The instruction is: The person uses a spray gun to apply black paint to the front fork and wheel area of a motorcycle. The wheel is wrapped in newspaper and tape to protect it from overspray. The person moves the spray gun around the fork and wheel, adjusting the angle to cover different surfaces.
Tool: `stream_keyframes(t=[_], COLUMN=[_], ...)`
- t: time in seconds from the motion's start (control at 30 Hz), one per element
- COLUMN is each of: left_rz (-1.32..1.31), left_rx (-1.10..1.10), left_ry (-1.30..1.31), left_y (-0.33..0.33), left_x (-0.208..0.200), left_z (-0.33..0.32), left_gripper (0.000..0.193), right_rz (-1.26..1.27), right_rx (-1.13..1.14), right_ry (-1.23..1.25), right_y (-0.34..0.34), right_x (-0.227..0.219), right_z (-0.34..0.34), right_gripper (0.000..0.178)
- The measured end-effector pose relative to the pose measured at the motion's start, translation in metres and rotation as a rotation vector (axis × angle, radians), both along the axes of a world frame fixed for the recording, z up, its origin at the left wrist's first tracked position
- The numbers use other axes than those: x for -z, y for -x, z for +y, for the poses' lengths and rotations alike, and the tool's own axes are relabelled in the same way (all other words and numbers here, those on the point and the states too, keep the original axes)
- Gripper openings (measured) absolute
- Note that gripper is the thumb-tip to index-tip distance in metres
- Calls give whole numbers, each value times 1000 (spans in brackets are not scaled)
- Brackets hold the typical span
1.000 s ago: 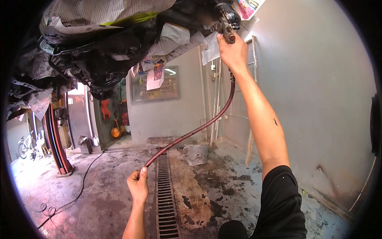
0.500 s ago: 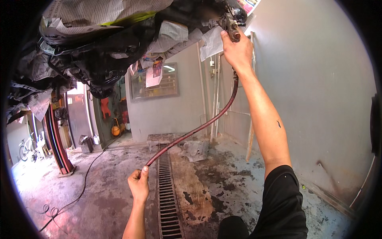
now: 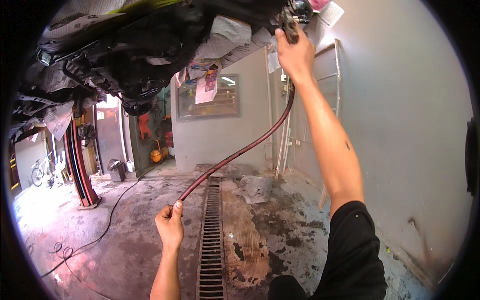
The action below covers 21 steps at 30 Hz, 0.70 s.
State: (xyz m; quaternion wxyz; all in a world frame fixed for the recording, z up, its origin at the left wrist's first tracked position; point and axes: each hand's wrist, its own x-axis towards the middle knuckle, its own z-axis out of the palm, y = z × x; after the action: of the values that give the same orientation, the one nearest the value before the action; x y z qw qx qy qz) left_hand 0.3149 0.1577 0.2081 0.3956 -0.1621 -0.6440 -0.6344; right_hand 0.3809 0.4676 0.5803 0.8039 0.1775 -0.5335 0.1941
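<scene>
My right hand [image 3: 295, 52] is raised overhead and shut on a dark spray tool [image 3: 290, 20] held up against the underside of a lifted vehicle [image 3: 150, 45], which is wrapped in paper and black covering. A dark red hose [image 3: 240, 150] hangs from that tool and curves down to my left hand [image 3: 170, 225], which is shut on the hose low in front of me.
A long metal drain grate [image 3: 212, 235] runs across the stained concrete floor. A red lift post [image 3: 80, 165] stands at the left with a black cable [image 3: 100, 235] on the floor. A grey wall [image 3: 400, 125] stands close on the right, with a ladder [image 3: 330, 85] against it.
My right hand has moved higher and slightly right with the spray tool. My left hand has held its place on the hose.
</scene>
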Motion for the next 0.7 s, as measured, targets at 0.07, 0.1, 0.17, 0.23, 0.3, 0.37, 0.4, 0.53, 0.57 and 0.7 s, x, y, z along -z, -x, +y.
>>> stream_keyframes(t=[0.07,0.1,0.17,0.23,0.3,0.37,0.4,0.53,0.57,0.7], left_rz=[-15,-47,-90,-85,-92,-124,-131,-96,-93,-55], left_rx=[-81,-66,-141,-174,-232,-309,-314,-319,-314,-256], left_ry=[-5,-22,11,-15,-10,24,35,66,82,114], left_y=[4,6,7,8,8,5,4,-1,-1,2], left_x=[2,4,12,20,24,24,22,5,0,-18], left_z=[3,4,4,2,0,-4,-5,8,15,51], left_gripper=[61,60,59,60,61,62,65,63,62,60], right_rz=[23,42,25,-98,-100,-67,-88,-164,-119,29], right_rx=[-98,-150,-256,-366,-357,-360,-433,-458,-448,-378], right_ry=[-50,-81,-115,-127,-65,-69,3,178,162,193], right_y=[12,18,34,49,66,88,100,145,154,167], right_x=[26,36,44,40,33,23,15,-16,-22,-36], right_z=[-2,-5,-12,-11,-2,11,19,68,82,127], right_gripper=[53,54,54,54,50,48,41,27,27,30])
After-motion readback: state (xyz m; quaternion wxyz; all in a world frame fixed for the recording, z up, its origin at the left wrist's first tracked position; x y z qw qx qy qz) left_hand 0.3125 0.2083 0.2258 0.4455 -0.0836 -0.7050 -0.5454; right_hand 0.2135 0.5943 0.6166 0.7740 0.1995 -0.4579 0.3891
